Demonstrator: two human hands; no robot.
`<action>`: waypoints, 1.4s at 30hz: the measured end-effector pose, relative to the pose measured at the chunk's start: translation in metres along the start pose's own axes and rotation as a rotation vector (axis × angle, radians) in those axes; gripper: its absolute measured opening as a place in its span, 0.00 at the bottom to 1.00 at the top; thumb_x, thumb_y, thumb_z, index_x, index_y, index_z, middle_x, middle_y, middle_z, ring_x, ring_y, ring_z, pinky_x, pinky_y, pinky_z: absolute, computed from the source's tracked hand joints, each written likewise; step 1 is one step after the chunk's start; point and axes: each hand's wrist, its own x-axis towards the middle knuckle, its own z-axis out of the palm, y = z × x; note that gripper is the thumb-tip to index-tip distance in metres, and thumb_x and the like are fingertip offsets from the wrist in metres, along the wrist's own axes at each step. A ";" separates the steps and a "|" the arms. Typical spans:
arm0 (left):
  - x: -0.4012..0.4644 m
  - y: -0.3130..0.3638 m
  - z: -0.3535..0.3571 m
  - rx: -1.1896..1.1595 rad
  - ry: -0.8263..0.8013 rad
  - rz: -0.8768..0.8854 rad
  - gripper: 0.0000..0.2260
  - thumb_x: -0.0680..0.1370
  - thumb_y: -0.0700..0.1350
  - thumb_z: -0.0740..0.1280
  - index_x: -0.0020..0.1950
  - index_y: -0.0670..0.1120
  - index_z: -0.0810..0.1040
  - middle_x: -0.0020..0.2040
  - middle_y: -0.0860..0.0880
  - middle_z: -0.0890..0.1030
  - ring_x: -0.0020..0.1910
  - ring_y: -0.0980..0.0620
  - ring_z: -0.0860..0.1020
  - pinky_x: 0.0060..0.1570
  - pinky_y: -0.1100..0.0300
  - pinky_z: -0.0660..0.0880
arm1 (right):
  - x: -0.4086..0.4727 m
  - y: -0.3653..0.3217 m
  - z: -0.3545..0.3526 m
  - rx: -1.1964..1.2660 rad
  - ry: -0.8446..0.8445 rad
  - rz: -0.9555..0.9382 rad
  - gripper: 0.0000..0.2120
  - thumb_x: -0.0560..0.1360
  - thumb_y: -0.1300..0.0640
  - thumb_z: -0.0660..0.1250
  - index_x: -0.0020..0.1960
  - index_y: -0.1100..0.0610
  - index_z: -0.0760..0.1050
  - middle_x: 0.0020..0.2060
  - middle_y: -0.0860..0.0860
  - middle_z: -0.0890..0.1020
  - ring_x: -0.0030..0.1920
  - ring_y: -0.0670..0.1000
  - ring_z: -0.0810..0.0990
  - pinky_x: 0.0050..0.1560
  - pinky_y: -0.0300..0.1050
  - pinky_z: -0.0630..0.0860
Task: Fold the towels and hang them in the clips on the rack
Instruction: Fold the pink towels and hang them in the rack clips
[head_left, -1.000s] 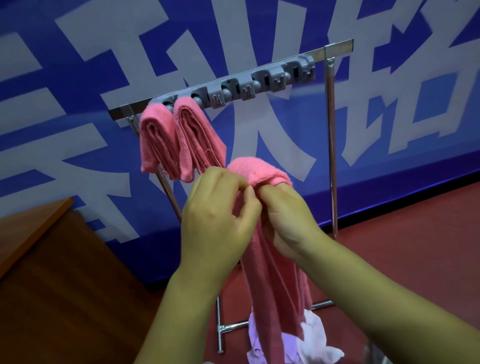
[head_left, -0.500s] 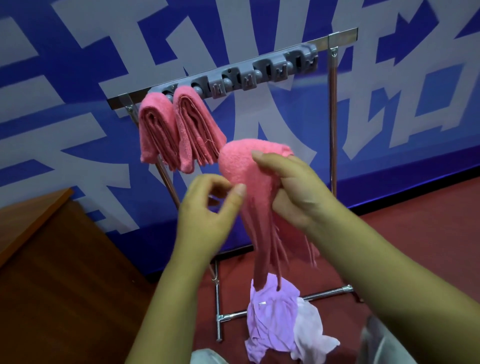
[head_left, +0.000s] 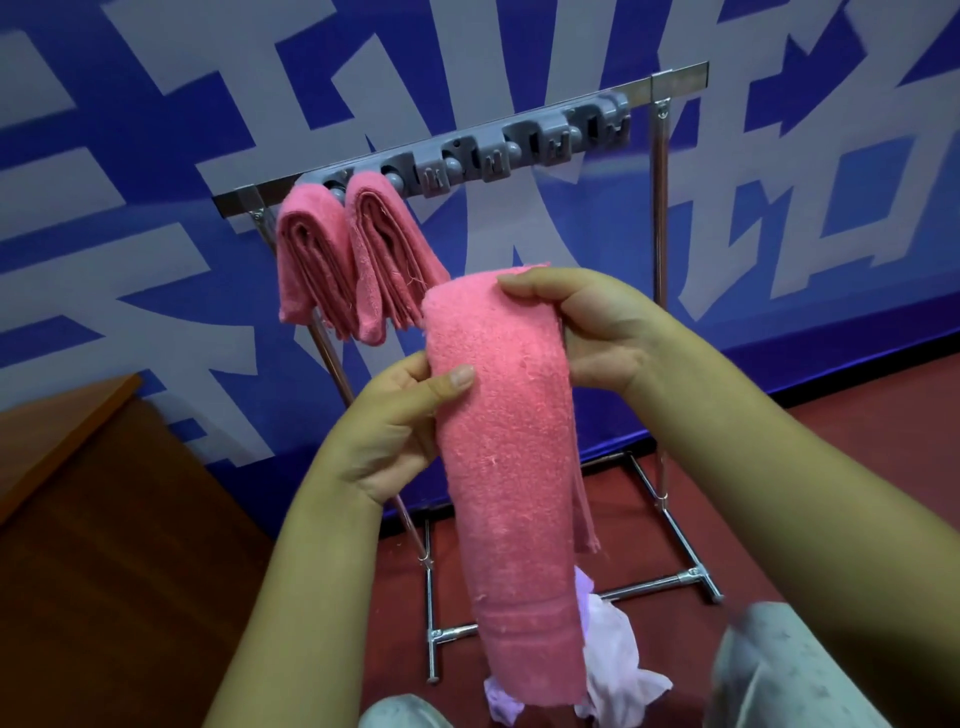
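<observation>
Towel (head_left: 506, 447) in both hands, pink, folded into a long narrow strip, hanging down in front of me with its top bend up at chest level. Left hand (head_left: 387, 431) grasps its left edge partway down, thumb pressed on the front face, fingers curled behind. Right hand (head_left: 592, 332) grasps the top bend, fingers hooked over the fold, thumb side behind.

Step in hand, as I judge it: tidy the fold, then carry the top bend to a free clip. To do it well I should keep the layers stacked flush; a loose inner layer (head_left: 584, 499) already peeps out on the right edge, so I would pinch that in before lifting. Keep the bend compact so it pushes up into a clip in one go.

Near my knees: lilac and white cloths (head_left: 618, 654) heaped on the red floor (head_left: 857, 467), partly behind the strip. Wooden surface (head_left: 104, 519) to my left, well apart from the work.

Farther: rack (head_left: 660, 291), chrome legs and cross feet, with the grey clip bar (head_left: 519, 150) along its top rail. Two hung towels (head_left: 358, 260), pink, fill the leftmost clips side by side. The next free clip (head_left: 434, 176) sits just right of them; several more are bare beyond it.

In the way: the hung pair bulges toward that clip, so I should approach from the right and below. Blue banner (head_left: 156, 156) behind all.
</observation>
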 end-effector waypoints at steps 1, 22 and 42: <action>0.000 0.000 -0.001 -0.025 -0.027 -0.035 0.26 0.56 0.46 0.81 0.51 0.42 0.82 0.46 0.44 0.84 0.43 0.48 0.83 0.43 0.55 0.81 | 0.000 0.000 0.000 -0.025 -0.007 -0.007 0.07 0.78 0.61 0.59 0.48 0.60 0.76 0.39 0.56 0.80 0.39 0.52 0.79 0.44 0.46 0.80; 0.008 0.017 0.021 0.584 0.285 0.275 0.04 0.73 0.43 0.71 0.45 0.51 0.81 0.40 0.54 0.85 0.42 0.58 0.83 0.43 0.64 0.79 | -0.007 0.016 -0.025 -0.659 0.017 -0.204 0.07 0.72 0.57 0.69 0.49 0.57 0.80 0.45 0.52 0.84 0.45 0.50 0.83 0.51 0.43 0.80; -0.003 0.013 0.018 0.215 0.328 0.474 0.10 0.65 0.45 0.70 0.46 0.48 0.81 0.40 0.55 0.85 0.43 0.57 0.83 0.44 0.63 0.79 | -0.009 0.028 -0.011 -0.535 0.093 -0.579 0.13 0.69 0.61 0.72 0.53 0.59 0.78 0.56 0.53 0.78 0.51 0.48 0.81 0.52 0.43 0.79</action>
